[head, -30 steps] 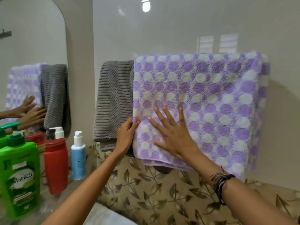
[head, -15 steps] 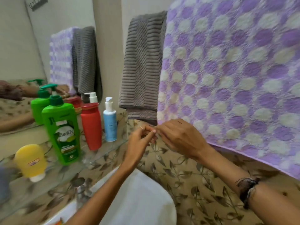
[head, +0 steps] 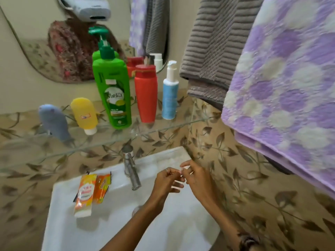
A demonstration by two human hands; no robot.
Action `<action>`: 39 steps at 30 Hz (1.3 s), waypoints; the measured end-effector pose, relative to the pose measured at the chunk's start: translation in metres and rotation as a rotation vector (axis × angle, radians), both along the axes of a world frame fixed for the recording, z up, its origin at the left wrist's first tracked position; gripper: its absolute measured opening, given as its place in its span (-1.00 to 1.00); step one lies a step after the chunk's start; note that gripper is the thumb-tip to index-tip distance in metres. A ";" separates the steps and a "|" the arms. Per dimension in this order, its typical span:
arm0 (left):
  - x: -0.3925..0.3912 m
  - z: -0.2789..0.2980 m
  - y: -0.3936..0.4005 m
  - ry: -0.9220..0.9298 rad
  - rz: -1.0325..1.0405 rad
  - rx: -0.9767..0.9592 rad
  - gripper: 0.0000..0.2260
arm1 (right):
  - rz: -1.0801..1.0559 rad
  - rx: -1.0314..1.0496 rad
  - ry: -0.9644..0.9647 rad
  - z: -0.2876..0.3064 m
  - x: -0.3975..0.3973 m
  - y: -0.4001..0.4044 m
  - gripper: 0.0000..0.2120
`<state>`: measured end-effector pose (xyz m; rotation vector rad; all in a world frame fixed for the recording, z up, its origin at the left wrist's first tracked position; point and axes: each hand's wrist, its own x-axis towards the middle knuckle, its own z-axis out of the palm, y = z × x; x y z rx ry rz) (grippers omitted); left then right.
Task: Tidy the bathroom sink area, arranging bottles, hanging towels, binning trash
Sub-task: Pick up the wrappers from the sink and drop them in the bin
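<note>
On the glass shelf (head: pixel 101 151) under your mirror (head: pixel 36 42), from the left: a blue-grey tube (head: pixel 54 124), blurred, stands cap down, then a yellow tube (head: pixel 84 115), also on its white cap. Next comes the tall green Vatika pump bottle (head: pixel 113 93), upright, then the red bottle (head: pixel 146 93) just beside it, then the slimmer blue pump bottle (head: pixel 170 95) with a white head near the shelf's right end.

Below the shelf, on the white sink (head: pixel 72 232), an orange tube (head: pixel 85 192) lies on the left part of the rim, touching an orange sachet (head: pixel 103 189) that lies just to its right. The chrome tap (head: pixel 131 171) rises at the middle of the back rim.

Right of the tap, your left hand (head: pixel 165 182) and your right hand (head: pixel 197 180) meet over the basin's back right corner. Fingers on both are curled, and the fingertips come together; motion blur keeps me from telling whether you pinch anything between them.

On the right wall, the grey ribbed towel (head: pixel 213 48) hangs folded, and the purple and white dotted towel (head: pixel 286 78) hangs just beside it, overlapping its right edge.
</note>
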<state>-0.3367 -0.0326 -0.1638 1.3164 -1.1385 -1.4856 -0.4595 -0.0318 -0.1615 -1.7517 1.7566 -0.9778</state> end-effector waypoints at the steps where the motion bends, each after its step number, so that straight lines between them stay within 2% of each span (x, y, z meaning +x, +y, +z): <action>1: -0.003 -0.009 -0.005 -0.018 0.043 0.021 -0.87 | -0.020 0.041 -0.081 -0.014 0.000 -0.008 -0.89; 6: -0.012 -0.046 -0.045 -0.112 0.425 0.090 -0.93 | -0.243 0.230 -0.538 -0.064 -0.007 -0.060 -0.81; 8: -0.010 -0.057 -0.064 -0.187 0.544 0.108 -0.78 | -0.347 0.272 -0.706 -0.078 -0.011 -0.081 -0.93; 10: -0.010 -0.070 -0.079 -0.244 0.555 0.100 -0.67 | -0.397 0.291 -0.795 -0.093 -0.014 -0.097 -0.83; 13: -0.011 -0.086 -0.097 -0.243 0.521 0.109 -0.57 | -0.400 0.323 -0.828 -0.111 -0.013 -0.120 -0.61; 15: -0.009 -0.096 -0.111 -0.291 0.525 0.139 -0.53 | -0.408 0.321 -0.792 -0.120 -0.012 -0.135 -0.54; 18: -0.002 -0.110 -0.123 -0.394 0.519 0.166 -0.66 | -0.377 0.313 -0.745 -0.129 -0.011 -0.152 -0.60; 21: -0.004 -0.113 -0.104 -0.337 0.532 0.066 -0.86 | -0.359 0.306 -0.785 -0.132 -0.012 -0.152 -0.79; 22: -0.006 -0.112 -0.092 -0.301 0.535 0.026 -0.91 | -0.366 0.297 -0.813 -0.131 -0.012 -0.147 -0.78; 25: -0.011 -0.107 -0.054 -0.226 0.537 -0.068 -0.91 | -0.397 0.212 -0.914 -0.126 -0.015 -0.116 -0.72; 29: -0.007 -0.098 0.005 -0.123 0.538 -0.130 -0.90 | -0.381 0.090 -0.922 -0.116 -0.019 -0.053 -0.76; 39: 0.072 -0.088 0.164 -0.042 0.818 -0.156 -0.94 | -0.221 0.150 -1.008 -0.093 0.071 0.109 -0.81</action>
